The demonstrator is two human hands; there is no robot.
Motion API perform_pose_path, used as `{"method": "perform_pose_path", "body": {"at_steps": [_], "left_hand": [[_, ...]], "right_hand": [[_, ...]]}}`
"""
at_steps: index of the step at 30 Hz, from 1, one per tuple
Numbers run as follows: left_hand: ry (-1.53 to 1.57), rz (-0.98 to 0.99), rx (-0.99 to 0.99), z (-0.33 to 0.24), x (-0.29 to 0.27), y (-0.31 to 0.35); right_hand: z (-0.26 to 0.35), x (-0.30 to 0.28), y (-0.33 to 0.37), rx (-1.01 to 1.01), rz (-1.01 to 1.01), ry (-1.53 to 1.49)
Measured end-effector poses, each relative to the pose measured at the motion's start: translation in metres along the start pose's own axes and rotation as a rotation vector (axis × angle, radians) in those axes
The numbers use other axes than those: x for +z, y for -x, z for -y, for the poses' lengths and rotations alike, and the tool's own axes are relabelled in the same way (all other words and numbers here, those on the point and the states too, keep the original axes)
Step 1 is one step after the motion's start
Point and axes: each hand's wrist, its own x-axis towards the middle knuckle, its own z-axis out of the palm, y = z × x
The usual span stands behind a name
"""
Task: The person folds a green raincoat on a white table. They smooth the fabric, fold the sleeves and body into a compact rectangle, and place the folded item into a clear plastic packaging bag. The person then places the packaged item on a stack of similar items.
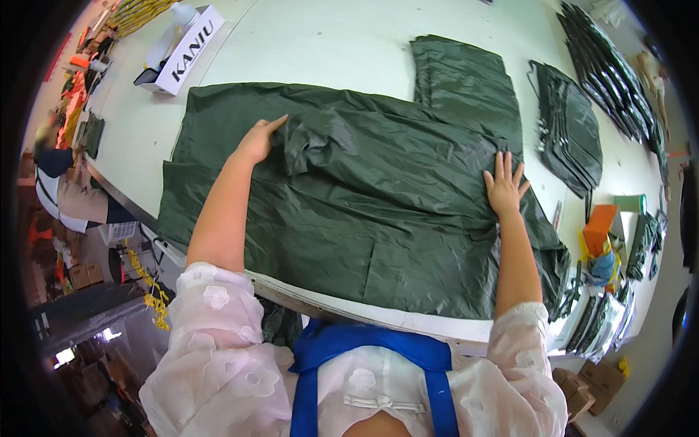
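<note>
A large dark green raincoat-like garment (364,204) lies spread on the white table (313,51). My left hand (260,138) rests on a folded-over flap near the garment's upper left, fingers together, pinching or pressing the fabric. My right hand (505,182) lies flat with fingers spread on the garment's right side, pressing it down. One sleeve (466,80) stretches away toward the far side.
A stack of folded dark green garments (571,138) lies to the right, with a row of packed ones (604,65) beyond. A white box (182,51) stands at the far left. An orange box (598,227) and clutter sit at the right edge. Another person (65,189) works at left.
</note>
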Motion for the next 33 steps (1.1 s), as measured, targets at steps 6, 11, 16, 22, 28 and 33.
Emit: {"method": "perform_pose_path", "body": {"at_steps": [6, 11, 16, 22, 28, 33], "left_hand": [[0.384, -0.641, -0.052, -0.099, 0.018, 0.049], [0.321, -0.819, 0.097, -0.092, 0.041, 0.037], [-0.195, -0.32, 0.309, -0.019, 0.008, 0.011], [0.713, -0.374, -0.221, -0.067, -0.012, -0.037], [0.167, -0.343, -0.123, -0.056, 0.025, -0.112], [-0.317, -0.369, 0.141, -0.044, 0.021, -0.122]], "right_hand": [[0.014, -0.021, -0.011, -0.194, -0.313, -0.095], [0.023, 0.001, -0.052, -0.067, -0.181, 0.01], [0.024, 0.013, -0.062, 0.028, -0.183, 0.013], [0.025, 0.011, -0.062, 0.01, -0.204, 0.025], [0.017, 0.014, -0.064, -0.033, -0.185, -0.01], [0.004, -0.039, -0.085, -0.281, -0.054, -0.225]]}}
